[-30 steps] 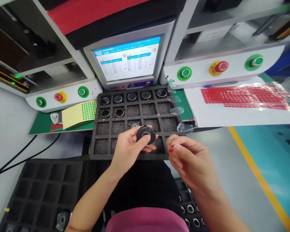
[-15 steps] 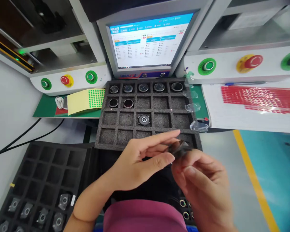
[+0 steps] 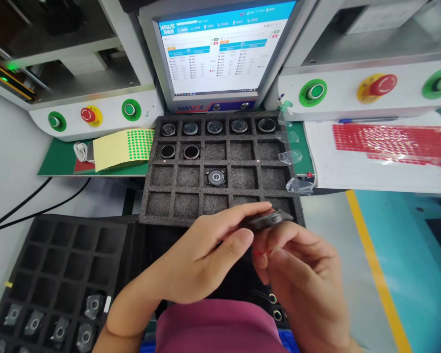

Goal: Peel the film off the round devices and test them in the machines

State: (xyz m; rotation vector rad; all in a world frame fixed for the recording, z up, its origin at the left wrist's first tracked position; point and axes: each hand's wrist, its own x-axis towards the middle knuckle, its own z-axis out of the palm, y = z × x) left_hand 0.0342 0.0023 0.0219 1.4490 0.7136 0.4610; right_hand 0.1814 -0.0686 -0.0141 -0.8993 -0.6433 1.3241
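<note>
My left hand (image 3: 209,257) is closed on a dark watch case (image 3: 267,219), gripping it between thumb and fingers. The case is seen nearly edge-on, with a side button showing. Close below it, my right hand (image 3: 305,274) pinches a thin red strip (image 3: 261,253) between thumb and fingertips; whether the strip touches the case I cannot tell. Just beyond the hands lies a grey foam tray (image 3: 144,208). A watch case (image 3: 216,177) rests back-up in its third row, and several more fill the far row. Two dark-faced cases (image 3: 191,152) sit in the second row.
Behind the tray stands a monitor (image 3: 224,54), flanked by machine panels with green buttons and red stops (image 3: 382,85). Clear film tabs (image 3: 299,185) hang along the tray's right edge. Red strips (image 3: 389,144) lie on white paper. At lower left, another tray (image 3: 68,255) holds wrapped cases.
The watch case has tilted to nearly edge-on in my left hand. My right fingers have shifted slightly left and down from it, and the red strip now shows between them.
</note>
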